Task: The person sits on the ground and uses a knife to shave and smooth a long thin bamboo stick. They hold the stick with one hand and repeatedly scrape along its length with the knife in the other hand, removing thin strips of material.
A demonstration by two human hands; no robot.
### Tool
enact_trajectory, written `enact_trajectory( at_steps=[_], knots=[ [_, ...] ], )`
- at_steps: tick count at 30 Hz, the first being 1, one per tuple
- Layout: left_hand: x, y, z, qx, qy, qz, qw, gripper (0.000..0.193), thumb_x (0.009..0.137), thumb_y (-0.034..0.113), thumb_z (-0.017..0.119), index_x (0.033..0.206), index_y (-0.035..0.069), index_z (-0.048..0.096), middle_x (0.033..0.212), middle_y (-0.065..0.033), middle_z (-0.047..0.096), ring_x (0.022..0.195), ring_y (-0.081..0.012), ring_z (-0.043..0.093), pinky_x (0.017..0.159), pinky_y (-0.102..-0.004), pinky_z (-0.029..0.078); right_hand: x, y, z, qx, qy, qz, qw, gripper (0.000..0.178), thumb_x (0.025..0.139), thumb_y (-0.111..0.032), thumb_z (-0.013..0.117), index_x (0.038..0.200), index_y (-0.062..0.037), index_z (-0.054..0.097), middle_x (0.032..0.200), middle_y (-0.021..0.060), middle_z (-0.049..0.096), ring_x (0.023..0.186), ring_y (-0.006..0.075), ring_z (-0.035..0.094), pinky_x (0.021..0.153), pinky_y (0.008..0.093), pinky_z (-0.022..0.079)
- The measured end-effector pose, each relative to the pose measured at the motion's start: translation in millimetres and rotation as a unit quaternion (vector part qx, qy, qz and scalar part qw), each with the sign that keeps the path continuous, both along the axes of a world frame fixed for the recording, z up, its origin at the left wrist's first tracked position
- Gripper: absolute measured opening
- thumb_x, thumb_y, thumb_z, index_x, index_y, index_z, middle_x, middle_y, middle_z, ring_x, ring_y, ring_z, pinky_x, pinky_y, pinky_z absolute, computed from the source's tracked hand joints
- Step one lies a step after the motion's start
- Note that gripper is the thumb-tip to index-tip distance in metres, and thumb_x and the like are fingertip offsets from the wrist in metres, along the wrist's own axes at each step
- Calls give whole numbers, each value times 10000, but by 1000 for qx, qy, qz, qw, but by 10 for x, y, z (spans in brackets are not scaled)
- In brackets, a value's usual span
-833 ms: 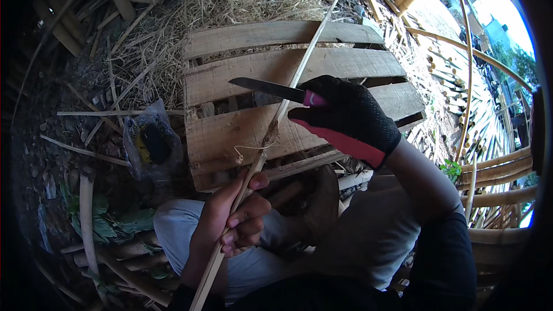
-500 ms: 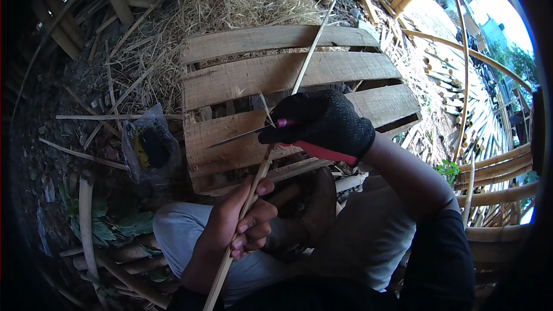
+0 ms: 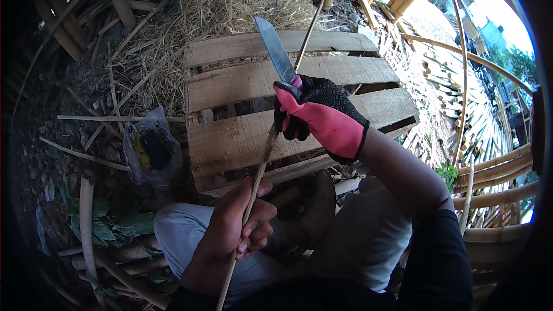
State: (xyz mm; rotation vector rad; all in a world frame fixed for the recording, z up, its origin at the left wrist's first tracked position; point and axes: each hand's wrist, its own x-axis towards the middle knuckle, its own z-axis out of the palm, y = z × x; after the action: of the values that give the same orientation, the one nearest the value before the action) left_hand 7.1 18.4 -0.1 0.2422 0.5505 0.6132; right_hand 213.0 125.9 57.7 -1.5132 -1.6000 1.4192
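My bare left hand [image 3: 245,219] is wrapped round a long, thin bamboo strip [image 3: 266,155], which slants from the lower edge up and away over the slatted wooden platform [image 3: 236,83]. My right hand [image 3: 325,118], in a pink and black glove, is closed on the handle of a knife [image 3: 273,46]. The blade points up and away to the left, its flat side showing, clear of the strip. Behind or through the gloved fingers the strip runs on toward the far side; whether they also grip it is hidden. Frayed fibres show on the strip just below the glove.
A clear plastic bag [image 3: 151,147] with dark and yellow things lies left of the platform. Straw-like shavings [image 3: 230,14] are heaped behind it. Bamboo poles [image 3: 489,196] stand close at right, and a cut pole [image 3: 87,224] lies near green leaves at lower left.
My right hand has turned over, swinging the blade from pointing left beside the strip to pointing up and away. The strip has rolled in my left hand, which stays in nearly the same place.
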Motion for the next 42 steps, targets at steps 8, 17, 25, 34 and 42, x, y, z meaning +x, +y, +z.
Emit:
enact_trajectory(
  at_steps=[8,17,25,34,42],
  knots=[
    [115,-24,47,29,89,-7,996,397,1030,540,407,986,146,435,532,43,328,351,-53,275,345,-227,226,148,155,-342,213,-111,182,953,399,969,-390,653,1050,0,674,668,49,596,585,75,525,558,284,448],
    [211,-50,129,29,73,59,995,355,1044,476,433,1018,123,463,530,56,336,327,-34,276,305,-199,189,-43,15,-90,221,-162,53,960,407,904,-413,725,870,-10,681,664,88,637,595,154,587,582,331,484],
    [199,-56,121,36,51,41,997,317,1063,442,402,1013,132,445,528,57,339,312,-24,289,269,-183,195,374,226,-164,427,-334,77,837,304,904,-449,661,923,-146,674,757,122,672,726,302,684,636,401,529],
    [-9,15,35,69,57,188,978,304,1071,451,370,1018,156,425,523,63,343,289,-28,303,247,-187,235,1184,679,85,315,-249,-235,885,363,957,-429,640,920,-72,696,716,65,630,680,187,580,672,307,468],
    [-15,8,66,126,160,156,967,390,1033,542,402,997,158,455,503,50,321,312,-52,259,289,-223,202,445,181,272,132,-124,-92,979,397,983,-425,606,975,-34,676,688,33,569,630,89,516,603,276,439]
  ],
)
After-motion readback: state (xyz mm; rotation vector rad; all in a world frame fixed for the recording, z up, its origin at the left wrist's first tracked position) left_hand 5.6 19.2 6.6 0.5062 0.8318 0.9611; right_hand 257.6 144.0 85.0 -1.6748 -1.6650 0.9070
